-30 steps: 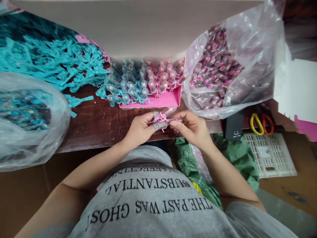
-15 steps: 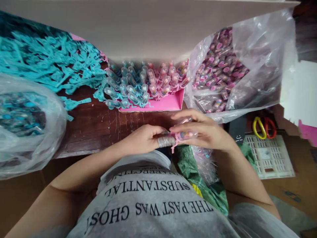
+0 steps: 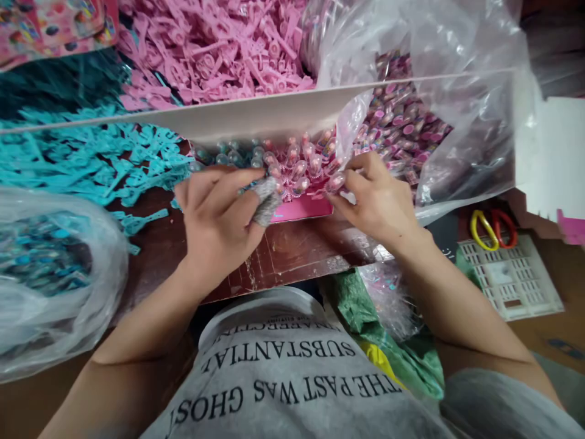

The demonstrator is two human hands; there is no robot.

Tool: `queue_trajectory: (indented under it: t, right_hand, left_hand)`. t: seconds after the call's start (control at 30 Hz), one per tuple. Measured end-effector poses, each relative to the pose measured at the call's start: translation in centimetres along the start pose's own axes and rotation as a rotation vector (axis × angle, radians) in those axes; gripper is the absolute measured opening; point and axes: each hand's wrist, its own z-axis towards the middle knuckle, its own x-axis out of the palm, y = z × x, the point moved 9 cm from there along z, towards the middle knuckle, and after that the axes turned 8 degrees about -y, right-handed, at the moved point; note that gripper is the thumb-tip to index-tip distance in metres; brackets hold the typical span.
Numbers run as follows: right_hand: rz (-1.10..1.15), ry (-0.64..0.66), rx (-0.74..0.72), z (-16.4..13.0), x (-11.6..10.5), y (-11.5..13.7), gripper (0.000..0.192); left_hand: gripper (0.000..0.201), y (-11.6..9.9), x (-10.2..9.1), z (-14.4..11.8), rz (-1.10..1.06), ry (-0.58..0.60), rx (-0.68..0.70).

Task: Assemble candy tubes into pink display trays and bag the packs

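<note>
A pink box (image 3: 304, 210) holds upright rows of small toys with clear, bulb-shaped capsules, teal toys (image 3: 235, 157) on the left and pink toys (image 3: 299, 167) on the right. At its front right corner my right hand (image 3: 381, 198) pinches a pink capsule toy (image 3: 335, 182) between thumb and fingertips. My left hand (image 3: 223, 210) is spread palm down over the box's front left, covering part of the teal rows. Grey tape is wrapped round one of its fingers. Nothing shows in that hand, though some fingertips are hidden.
Loose teal plastic pieces (image 3: 91, 158) lie left, and pink pieces (image 3: 219, 49) are heaped behind the white cardboard flap (image 3: 274, 110). A plastic bag (image 3: 105, 274) of teal capsules stands front left; pink capsules (image 3: 402, 122) fill another bag on the right. Scissors (image 3: 484, 230) rest near a white basket (image 3: 516, 274).
Both hands have moved from in front of my body forward to the box, apart from each other. The right hand brought a pink toy to the box's corner. The view has tilted up.
</note>
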Motion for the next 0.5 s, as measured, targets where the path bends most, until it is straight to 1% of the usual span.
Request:
queue_trajectory:
  t: [0.07, 0.13, 0.2, 0.27, 0.33, 0.4, 0.43, 0.5]
  right_hand:
    - [-0.016, 0.008, -0.058, 0.3, -0.2, 0.7, 0.03]
    - [-0.046, 0.016, -0.094, 0.6, -0.3, 0.9, 0.031]
    - [-0.08, 0.045, -0.114, 0.8, -0.1, 0.8, 0.032]
    - [-0.107, 0.083, -0.123, 1.0, 0.2, 0.7, 0.032]
    - [-0.119, 0.093, -0.131, 1.2, 0.4, 0.8, 0.031]
    - [-0.122, 0.056, -0.144, 1.2, 0.1, 1.1, 0.031]
    - [-0.126, 0.019, -0.155, 1.1, -0.3, 1.4, 0.034]
    - [-0.154, -0.066, -0.175, 0.5, -1.1, 1.6, 0.039]
  left_hand:
    - [0.012, 1.5, -1.2, -0.7, -0.035, -0.013, -0.079]
    - [0.024, 3.0, -2.0, -1.4, -0.075, -0.016, -0.134]
    - [0.031, 4.3, -2.8, -2.1, -0.114, -0.057, -0.171]
    - [0.027, 5.8, -3.6, -2.7, -0.136, -0.109, -0.218]
    - [0.017, 7.7, -4.5, -3.3, -0.115, -0.15, -0.289]
    - [0.013, 9.9, -5.6, -4.0, -0.044, -0.193, -0.36]
    - [0.014, 11.2, -6.3, -4.4, -0.002, -0.217, -0.393]
    - [0.022, 14.1, -7.4, -5.2, 0.071, -0.217, -0.482]
